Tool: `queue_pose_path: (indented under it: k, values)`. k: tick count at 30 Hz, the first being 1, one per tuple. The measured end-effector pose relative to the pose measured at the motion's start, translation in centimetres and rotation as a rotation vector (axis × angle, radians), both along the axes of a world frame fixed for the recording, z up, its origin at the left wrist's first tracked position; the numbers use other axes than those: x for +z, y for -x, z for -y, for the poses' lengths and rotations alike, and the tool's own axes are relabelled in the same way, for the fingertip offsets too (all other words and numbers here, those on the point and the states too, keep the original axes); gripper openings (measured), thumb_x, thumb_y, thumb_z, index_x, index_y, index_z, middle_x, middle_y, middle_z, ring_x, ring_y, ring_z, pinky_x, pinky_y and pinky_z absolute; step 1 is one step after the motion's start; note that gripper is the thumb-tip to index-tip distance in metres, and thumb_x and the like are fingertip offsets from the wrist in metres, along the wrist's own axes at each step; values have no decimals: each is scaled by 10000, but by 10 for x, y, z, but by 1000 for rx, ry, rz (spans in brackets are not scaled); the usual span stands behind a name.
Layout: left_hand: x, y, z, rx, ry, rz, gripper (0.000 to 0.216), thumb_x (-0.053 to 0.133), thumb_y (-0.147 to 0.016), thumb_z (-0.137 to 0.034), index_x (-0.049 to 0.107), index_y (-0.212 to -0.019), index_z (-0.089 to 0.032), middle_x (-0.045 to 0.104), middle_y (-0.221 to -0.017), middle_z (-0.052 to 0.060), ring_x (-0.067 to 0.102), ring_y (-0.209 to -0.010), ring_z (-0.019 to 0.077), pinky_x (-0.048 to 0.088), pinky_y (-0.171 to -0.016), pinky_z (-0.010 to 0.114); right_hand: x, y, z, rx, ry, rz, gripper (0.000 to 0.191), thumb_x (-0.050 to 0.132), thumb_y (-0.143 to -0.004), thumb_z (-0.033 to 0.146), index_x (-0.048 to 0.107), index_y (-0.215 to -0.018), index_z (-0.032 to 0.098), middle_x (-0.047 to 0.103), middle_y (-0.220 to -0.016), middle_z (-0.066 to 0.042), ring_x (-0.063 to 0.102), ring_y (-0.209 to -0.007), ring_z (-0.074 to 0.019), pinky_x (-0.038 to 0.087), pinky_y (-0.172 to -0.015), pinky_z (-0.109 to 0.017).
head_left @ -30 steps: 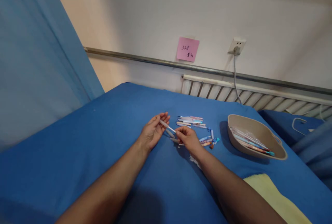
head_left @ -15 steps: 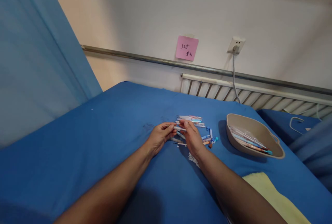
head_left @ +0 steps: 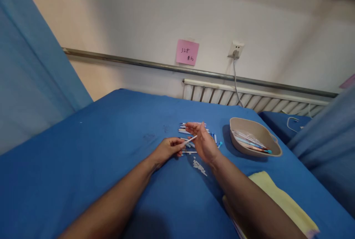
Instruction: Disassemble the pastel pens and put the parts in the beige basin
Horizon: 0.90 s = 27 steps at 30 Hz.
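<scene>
My left hand [head_left: 169,148] pinches a thin white stick [head_left: 190,140], perhaps a pen part, tilted up to the right. Beside its far end, my right hand [head_left: 204,143] is open with fingers stretched out. I cannot tell whether the palm touches the stick. Behind and below the hands lie several pens [head_left: 184,131], partly hidden by the right hand. Blue caps or short pen parts [head_left: 215,137] are just right of that hand. A pile of small white pieces [head_left: 198,166] lies nearer to me on the blue cloth.
A beige basket [head_left: 273,137] with several pens in it stands to the right on the blue-covered surface [head_left: 97,165]. A yellow cloth [head_left: 277,198] lies by my right forearm. At the back are a radiator [head_left: 206,93], a metal rail [head_left: 138,62] and a plugged-in cable [head_left: 235,80].
My right hand has let go of the stick and its fingers have straightened. The left hand keeps the stick, now tilted up more. The whole view has shifted, with things appearing further left.
</scene>
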<state>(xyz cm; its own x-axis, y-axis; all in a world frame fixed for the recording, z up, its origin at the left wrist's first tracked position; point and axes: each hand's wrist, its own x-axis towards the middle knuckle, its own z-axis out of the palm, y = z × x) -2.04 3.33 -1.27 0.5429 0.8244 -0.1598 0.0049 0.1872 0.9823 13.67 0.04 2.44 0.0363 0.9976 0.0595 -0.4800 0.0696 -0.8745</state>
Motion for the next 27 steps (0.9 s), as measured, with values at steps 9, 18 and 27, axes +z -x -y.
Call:
queue_pose_path:
  k: [9, 18, 27]
  values:
    - [6, -3, 0, 96, 216, 156, 269, 735, -699, -297, 636, -904, -154, 650, -808, 20, 568, -579, 66, 461, -540, 179, -27, -103, 9, -493, 99, 361, 321, 617, -694, 444, 606, -890, 190, 656, -899, -51, 593, -746, -162, 418, -611, -251]
    - [4, -5, -4, 117, 263, 178, 175, 714, -726, -201, 654, -881, -146, 640, -758, 16, 572, -588, 69, 488, -564, 173, -58, -112, 10, -158, 13, 1082, 70, 580, -726, 259, 627, -754, 215, 618, -652, -3, 542, -592, -151, 394, -580, -263]
    - [3, -5, -5, 139, 313, 207, 136, 666, -770, -188, 670, -890, -125, 666, -755, 39, 590, -588, 79, 495, -556, 175, -43, -102, 17, 32, -145, 1680, 140, 561, -793, 179, 649, -900, 198, 626, -936, -78, 523, -919, -204, 353, -821, -294]
